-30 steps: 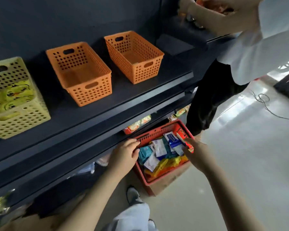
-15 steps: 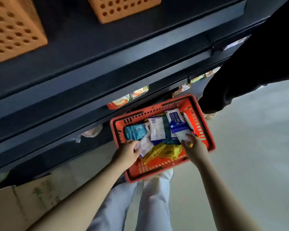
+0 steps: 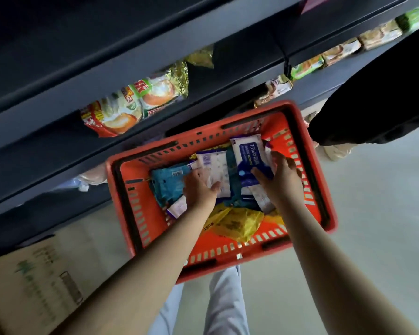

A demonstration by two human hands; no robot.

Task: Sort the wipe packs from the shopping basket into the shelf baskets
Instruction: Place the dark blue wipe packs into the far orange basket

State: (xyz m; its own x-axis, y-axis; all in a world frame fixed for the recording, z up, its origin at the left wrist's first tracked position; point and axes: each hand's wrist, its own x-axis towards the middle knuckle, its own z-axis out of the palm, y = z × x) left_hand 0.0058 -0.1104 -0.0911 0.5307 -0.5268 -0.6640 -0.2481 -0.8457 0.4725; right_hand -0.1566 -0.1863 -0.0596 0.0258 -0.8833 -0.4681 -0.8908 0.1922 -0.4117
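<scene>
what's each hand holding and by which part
The right hand pinches the blue-and-white wipe pack by its near right edge. The left hand lies on the white pack; a grip cannot be told.

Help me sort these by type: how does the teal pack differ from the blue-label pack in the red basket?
The teal pack is teal all over; the blue-label pack is white with a dark blue panel reading 75%. The teal pack lies at the basket's left end, the blue-label pack towards its right. The right hand grips the blue-label pack; the left hand merely covers the teal pack's edge. Both are flat soft packs.
</scene>
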